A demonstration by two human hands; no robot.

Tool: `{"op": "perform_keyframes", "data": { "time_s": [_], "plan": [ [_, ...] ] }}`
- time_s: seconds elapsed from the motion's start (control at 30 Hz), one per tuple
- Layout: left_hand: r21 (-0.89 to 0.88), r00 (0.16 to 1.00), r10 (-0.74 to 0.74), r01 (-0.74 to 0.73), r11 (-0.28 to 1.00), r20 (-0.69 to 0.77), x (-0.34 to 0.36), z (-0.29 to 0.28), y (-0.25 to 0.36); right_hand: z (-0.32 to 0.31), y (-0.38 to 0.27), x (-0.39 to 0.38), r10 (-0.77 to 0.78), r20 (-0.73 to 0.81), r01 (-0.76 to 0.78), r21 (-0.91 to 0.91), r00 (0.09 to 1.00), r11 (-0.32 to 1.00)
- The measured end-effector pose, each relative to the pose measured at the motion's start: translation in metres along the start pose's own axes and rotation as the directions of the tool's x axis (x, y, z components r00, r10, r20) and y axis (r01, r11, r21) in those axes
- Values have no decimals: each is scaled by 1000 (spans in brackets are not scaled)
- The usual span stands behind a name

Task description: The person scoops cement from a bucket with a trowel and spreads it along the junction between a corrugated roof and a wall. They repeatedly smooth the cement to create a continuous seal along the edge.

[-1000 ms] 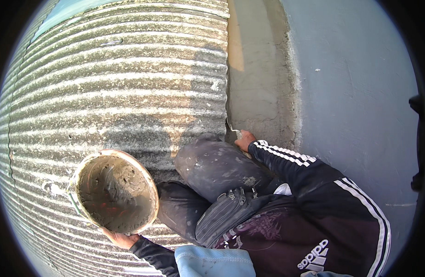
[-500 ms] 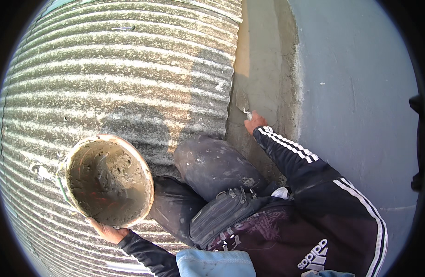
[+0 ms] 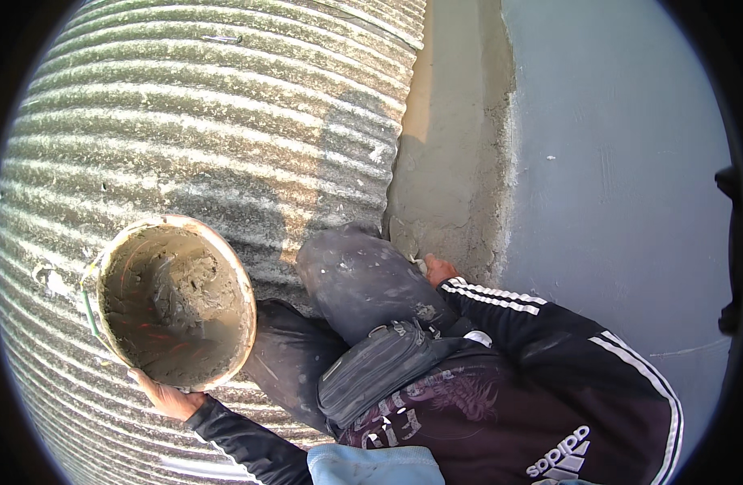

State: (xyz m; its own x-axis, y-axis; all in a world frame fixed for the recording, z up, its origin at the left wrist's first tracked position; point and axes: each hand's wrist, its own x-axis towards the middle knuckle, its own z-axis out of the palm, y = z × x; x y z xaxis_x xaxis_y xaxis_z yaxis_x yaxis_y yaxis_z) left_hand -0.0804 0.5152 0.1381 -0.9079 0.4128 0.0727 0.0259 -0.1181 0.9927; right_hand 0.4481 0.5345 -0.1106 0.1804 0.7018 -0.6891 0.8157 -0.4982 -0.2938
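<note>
My left hand (image 3: pixel 165 396) grips the near rim of a round pan (image 3: pixel 226 267) of wet grey mortar, held over the corrugated sheet. My right hand (image 3: pixel 437 268), in a black sleeve with white stripes, rests at the lower end of a fresh mortar strip (image 3: pixel 452 162). It is closed on a small pale tool (image 3: pixel 420 263) whose tip touches the mortar. My bent knee (image 3: pixel 355 275) hides most of the tool.
A ribbed grey corrugated roof sheet (image 3: pixel 210 121) fills the left. A smooth blue-grey wall (image 3: pixel 622 162) stands on the right, with the mortar strip between them. A dark waist pouch (image 3: pixel 379 364) hangs at my front.
My right hand went up along the mortar strip, then came back down beside my knee. The pan stays in my left hand and has shifted slightly left.
</note>
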Motion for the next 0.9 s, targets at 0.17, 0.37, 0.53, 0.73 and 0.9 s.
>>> {"op": "perform_keyframes", "data": {
  "time_s": [0.17, 0.37, 0.53, 0.73, 0.9],
  "plan": [
    [-12, 999, -11, 12, 1000, 45, 0, -1, 2, -45, -10, 17, 80, -422, 2, 190, 903, 982],
    [-59, 998, 30, -27, 998, 47, -7, 5, 4, -204, -139, 9, -445, -648, 746, 303, 618, 594],
    [-118, 987, 157, -153, 981, 26, -11, 10, 7, -257, -264, -112, -870, -471, 885, -332, 143, 326],
    [-161, 993, 112, -106, 981, 30, -9, 10, 9, -227, -353, -210, -981, 165, 724, -663, -105, -189],
    [-195, 989, 151, -146, 970, 8, -10, 10, 8, -173, -408, -235, -938, 347, 607, -741, -22, -289]
  ]
}}
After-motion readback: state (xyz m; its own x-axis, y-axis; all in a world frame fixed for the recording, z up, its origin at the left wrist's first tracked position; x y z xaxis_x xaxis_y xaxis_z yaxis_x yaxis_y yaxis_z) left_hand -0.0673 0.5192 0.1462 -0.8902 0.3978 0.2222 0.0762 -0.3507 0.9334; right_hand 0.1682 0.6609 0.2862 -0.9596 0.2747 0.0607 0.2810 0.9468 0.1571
